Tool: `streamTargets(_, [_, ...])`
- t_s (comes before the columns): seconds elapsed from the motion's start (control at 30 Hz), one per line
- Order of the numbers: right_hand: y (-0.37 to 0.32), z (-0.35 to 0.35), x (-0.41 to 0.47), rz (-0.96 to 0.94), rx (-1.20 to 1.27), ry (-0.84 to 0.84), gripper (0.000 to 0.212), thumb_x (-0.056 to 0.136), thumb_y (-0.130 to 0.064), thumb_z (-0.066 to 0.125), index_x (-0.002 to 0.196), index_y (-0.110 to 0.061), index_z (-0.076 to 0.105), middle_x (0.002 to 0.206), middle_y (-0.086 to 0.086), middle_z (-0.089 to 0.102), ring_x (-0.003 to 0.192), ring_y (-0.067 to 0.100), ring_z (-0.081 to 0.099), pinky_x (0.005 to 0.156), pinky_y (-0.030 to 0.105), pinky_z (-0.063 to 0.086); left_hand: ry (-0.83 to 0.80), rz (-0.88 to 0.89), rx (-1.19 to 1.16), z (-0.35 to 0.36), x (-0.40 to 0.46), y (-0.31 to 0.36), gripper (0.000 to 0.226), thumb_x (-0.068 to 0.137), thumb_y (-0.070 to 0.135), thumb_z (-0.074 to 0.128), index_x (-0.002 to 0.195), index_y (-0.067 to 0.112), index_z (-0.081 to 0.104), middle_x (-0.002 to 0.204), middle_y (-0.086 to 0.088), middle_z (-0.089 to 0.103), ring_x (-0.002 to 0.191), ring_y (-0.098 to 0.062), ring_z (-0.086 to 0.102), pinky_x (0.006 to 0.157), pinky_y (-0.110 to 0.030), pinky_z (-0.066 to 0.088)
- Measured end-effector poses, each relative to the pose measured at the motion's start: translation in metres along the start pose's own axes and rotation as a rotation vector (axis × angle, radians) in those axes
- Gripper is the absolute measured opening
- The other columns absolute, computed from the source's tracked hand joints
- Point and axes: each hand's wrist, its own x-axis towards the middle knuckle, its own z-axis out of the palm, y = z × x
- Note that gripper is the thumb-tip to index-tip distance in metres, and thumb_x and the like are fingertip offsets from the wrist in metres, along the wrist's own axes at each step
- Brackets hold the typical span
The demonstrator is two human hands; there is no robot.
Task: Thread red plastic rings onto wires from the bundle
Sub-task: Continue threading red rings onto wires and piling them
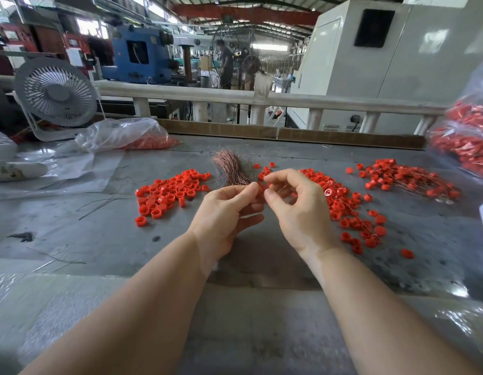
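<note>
I see the wire bundle (232,169) lying on the grey worktop (99,234), its long axis running away from me and fanning at the far end; the strands are thin, coppery and slightly kinked. My left hand (224,215) and right hand (300,209) meet just in front of its near end. The left fingers (243,192) are curled, thumb against forefinger, pinching something small and red, likely a ring (260,190), though it is mostly hidden. The right fingers (272,197) are curled in a pinch beside it; I cannot tell what they hold. Loose rings, short glossy red plastic cylinders with open centres, lie in a pile (171,190) on the left, and more sit right of my hands. At far right lies a heap (405,178) of rings with fine wires through them. A clear bag (467,142) of red pieces sits beyond.
</note>
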Motion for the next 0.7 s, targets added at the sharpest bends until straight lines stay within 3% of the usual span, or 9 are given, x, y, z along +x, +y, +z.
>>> streamTargets(0.1, [-0.0028, 0.0004, -0.0021, -0.107, -0.045, -0.049, 0.02, 0.077, 0.0, 0.068, 0.09, -0.015, 0.07, 0.086, -0.006, 0.063, 0.077, 0.0, 0.056, 0.071, 0.005, 0.038, -0.004, -0.009, 0.0, -0.001, 0.0007, -0.0002, 0.019, 0.088, 0.024, 0.058, 0.077, 0.01, 0.067, 0.059, 0.001, 0.062, 0.057, -0.007, 0.059, 0.055, -0.019, 0.053])
streamTargets(0.47, [0.0005, -0.0003, 0.0004, -0.127, -0.071, -0.014, 0.011, 0.077, -0.003, 0.071, 0.085, -0.011, 0.072, 0.079, -0.011, 0.058, 0.067, -0.004, 0.053, 0.065, 0.004, 0.035, -0.006, -0.012, 0.013, 0.0016, -0.0012, 0.0033, 0.032, 0.093, 0.033, 0.051, 0.076, 0.009, 0.064, 0.057, 0.0, 0.062, 0.05, -0.009, 0.059, 0.047, -0.02, 0.049])
streamTargets(0.7, [0.0009, -0.0003, 0.0011, -0.135, -0.068, -0.006, 0.008, 0.08, -0.005, 0.069, 0.085, -0.011, 0.071, 0.078, -0.013, 0.056, 0.069, -0.003, 0.052, 0.066, 0.005, 0.036, -0.037, -0.033, -0.009, 0.0004, -0.0027, 0.007, 0.028, 0.096, 0.016, 0.044, 0.077, 0.01, 0.064, 0.061, -0.001, 0.068, 0.05, -0.008, 0.061, 0.046, -0.017, 0.048])
